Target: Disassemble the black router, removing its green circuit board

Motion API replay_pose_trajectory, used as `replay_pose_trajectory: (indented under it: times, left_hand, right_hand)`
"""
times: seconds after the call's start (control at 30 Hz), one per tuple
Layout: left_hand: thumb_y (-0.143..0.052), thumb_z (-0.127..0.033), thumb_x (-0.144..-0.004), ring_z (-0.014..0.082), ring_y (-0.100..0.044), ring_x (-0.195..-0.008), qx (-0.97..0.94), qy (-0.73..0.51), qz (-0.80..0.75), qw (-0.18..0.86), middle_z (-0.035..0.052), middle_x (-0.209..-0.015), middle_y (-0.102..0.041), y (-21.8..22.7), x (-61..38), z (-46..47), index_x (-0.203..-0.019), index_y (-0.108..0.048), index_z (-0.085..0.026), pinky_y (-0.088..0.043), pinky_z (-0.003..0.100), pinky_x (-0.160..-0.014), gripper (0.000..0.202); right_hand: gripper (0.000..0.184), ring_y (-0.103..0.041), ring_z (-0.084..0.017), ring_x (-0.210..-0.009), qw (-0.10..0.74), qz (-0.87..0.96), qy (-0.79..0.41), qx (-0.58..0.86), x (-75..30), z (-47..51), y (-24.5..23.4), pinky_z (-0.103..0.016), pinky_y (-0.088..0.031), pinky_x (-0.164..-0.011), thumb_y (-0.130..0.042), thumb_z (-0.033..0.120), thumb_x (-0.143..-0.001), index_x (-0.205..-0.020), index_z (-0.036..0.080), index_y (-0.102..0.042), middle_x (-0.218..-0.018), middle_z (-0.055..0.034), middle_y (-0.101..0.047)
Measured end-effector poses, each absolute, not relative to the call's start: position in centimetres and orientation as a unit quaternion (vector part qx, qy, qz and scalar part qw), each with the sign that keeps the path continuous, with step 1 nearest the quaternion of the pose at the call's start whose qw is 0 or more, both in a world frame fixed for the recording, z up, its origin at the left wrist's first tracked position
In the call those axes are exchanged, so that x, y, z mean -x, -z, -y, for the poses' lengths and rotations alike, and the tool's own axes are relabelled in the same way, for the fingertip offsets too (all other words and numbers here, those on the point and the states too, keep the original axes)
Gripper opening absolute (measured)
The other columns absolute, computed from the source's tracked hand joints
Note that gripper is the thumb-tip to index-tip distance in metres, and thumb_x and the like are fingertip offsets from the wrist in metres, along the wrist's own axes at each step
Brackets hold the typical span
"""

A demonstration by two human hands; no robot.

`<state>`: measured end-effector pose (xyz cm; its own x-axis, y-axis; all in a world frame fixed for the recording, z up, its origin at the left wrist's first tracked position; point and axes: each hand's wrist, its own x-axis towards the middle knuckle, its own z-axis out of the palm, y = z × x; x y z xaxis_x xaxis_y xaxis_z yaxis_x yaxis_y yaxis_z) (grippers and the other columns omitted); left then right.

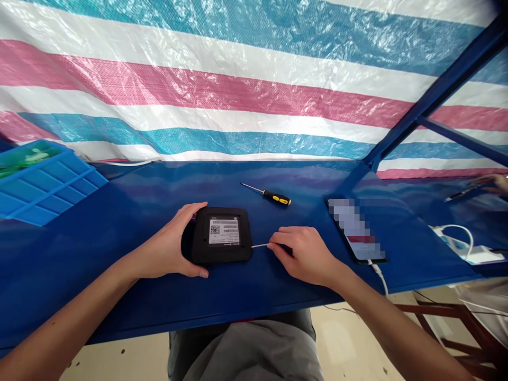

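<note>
A flat black square device (201,242) with rounded corners lies on the blue table, its white printed label and QR code facing up. My left hand (169,248) is wrapped round its left side, thumb at the near edge and fingers at the far edge. In my right hand (304,253) a thin pale rod (260,245) is pinched between the fingers. The rod's tip meets the device's right edge near its lower corner; its other end is hidden in my hand. Beyond them lies a screwdriver (277,198) with a black and yellow handle.
A phone (353,227) with a blurred screen and a white cable (379,276) lies right of my right hand. At the far left stands a blue bin (51,182) with green contents. Another person's hand (496,184) holds a dark tool at the far right. Striped sheeting (238,95) hangs behind.
</note>
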<state>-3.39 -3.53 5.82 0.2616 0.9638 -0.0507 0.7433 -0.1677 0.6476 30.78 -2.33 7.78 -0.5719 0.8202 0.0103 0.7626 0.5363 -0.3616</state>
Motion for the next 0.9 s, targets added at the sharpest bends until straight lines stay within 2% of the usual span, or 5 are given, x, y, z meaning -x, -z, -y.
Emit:
replay_pose_trajectory:
  times: [0.17,0.37,0.57,0.67,0.9]
  left_hand:
    - [-0.098,-0.061,-0.059,0.0444,-0.054,-0.15,-0.74,-0.168,-0.572,0.312,0.0125,-0.166,-0.052,-5.7,3.3,3.3,-0.169,-0.026,-0.035,-0.054,0.054,-0.118,0.134]
    - [-0.093,-0.057,-0.066,0.0409,-0.053,-0.15,-0.733,-0.212,-0.569,0.308,0.0105,-0.166,-0.05,-5.8,2.4,4.0,-0.169,-0.027,-0.034,-0.048,0.051,-0.123,0.124]
    - [-0.09,-0.061,-0.068,0.0409,-0.06,-0.142,-0.722,-0.215,-0.567,0.332,0.0105,-0.161,-0.055,-5.9,2.3,4.2,-0.166,-0.03,-0.035,-0.058,0.048,-0.11,0.117]
    - [-0.089,-0.061,-0.069,0.0404,-0.06,-0.142,-0.717,-0.207,-0.572,0.341,0.0093,-0.161,-0.055,-6.0,2.2,4.2,-0.166,-0.028,-0.038,-0.058,0.048,-0.11,0.117]
    - [-0.088,-0.073,-0.067,0.0475,-0.047,-0.153,-0.781,-0.117,-0.558,0.256,0.0156,-0.171,-0.037,-5.4,2.7,3.6,-0.173,-0.017,-0.034,-0.053,0.058,-0.117,0.133]
  right_hand:
    - [0.024,-0.066,-0.014,-0.076,0.138,0.853,-0.218,0.454,-30.9,2.4,-7.3,-0.029,-0.035,-0.068,-0.062,0.018,-0.106,-0.086,0.019,-0.075,-0.081,-0.0005,-0.075]
    - [0.027,-0.059,-0.013,-0.068,0.194,0.826,-0.29,0.443,-31.0,2.4,-6.4,-0.027,-0.035,-0.066,-0.062,0.019,-0.104,-0.079,0.019,-0.072,-0.074,0.0009,-0.071]
    - [0.031,-0.056,-0.012,-0.066,0.224,0.812,-0.351,0.408,-31.4,2.0,-5.5,-0.026,-0.036,-0.064,-0.059,0.029,-0.107,-0.08,0.019,-0.071,-0.073,0.0007,-0.069]
    - [0.03,-0.058,-0.013,-0.067,0.222,0.816,-0.351,0.401,-31.5,2.0,-5.5,-0.026,-0.037,-0.065,-0.059,0.028,-0.107,-0.081,0.019,-0.072,-0.075,-0.0001,-0.07]
    - [0.024,-0.065,-0.015,-0.073,0.177,0.834,-0.307,0.423,-31.7,2.1,-6.3,-0.027,-0.038,-0.068,-0.062,0.024,-0.105,-0.086,0.019,-0.076,-0.082,-0.0027,-0.078]
